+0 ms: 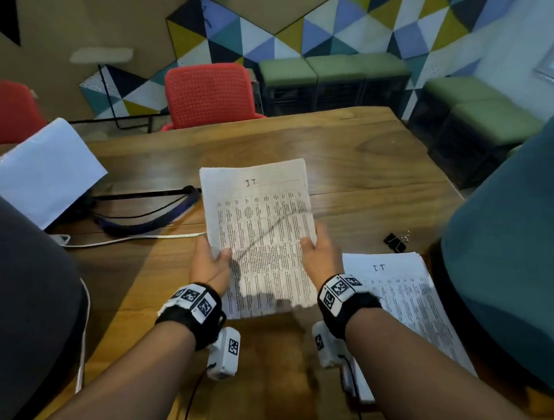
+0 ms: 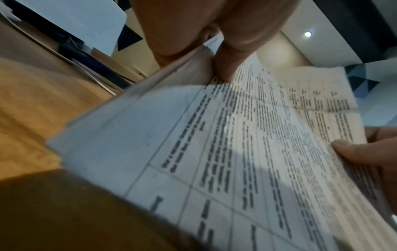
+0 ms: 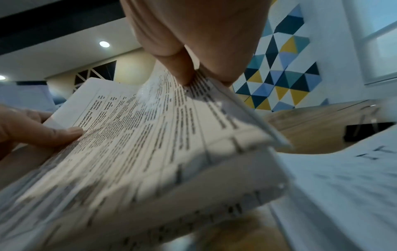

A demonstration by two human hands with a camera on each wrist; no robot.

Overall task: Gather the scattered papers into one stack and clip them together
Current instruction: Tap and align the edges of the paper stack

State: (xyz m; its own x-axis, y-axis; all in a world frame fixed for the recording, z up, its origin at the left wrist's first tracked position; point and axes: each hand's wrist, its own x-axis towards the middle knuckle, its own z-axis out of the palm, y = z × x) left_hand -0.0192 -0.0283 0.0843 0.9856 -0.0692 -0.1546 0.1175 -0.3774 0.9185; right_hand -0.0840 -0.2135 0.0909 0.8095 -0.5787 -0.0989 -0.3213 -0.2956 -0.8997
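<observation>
A bundle of printed sheets (image 1: 261, 238) is lifted above the wooden table (image 1: 369, 157), tilted up towards me. My left hand (image 1: 209, 264) grips its left edge, thumb on top. My right hand (image 1: 320, 251) grips the right edge, thumb on the print. In the left wrist view the papers (image 2: 247, 144) fan out from the left thumb (image 2: 227, 68); in the right wrist view the bundle (image 3: 150, 144) is pinched under the right thumb (image 3: 182, 71). A second pile of printed sheets (image 1: 403, 292) lies on the table at right. Black binder clips (image 1: 396, 241) sit just beyond it.
A blank white sheet (image 1: 41, 169) covers a dark object at left, with a black and blue strap (image 1: 152, 212) and a white cable (image 1: 131, 238) beside it. Red chairs (image 1: 208, 95) stand behind the table, a teal chair back (image 1: 513, 256) at right, a dark one (image 1: 21, 291) at left.
</observation>
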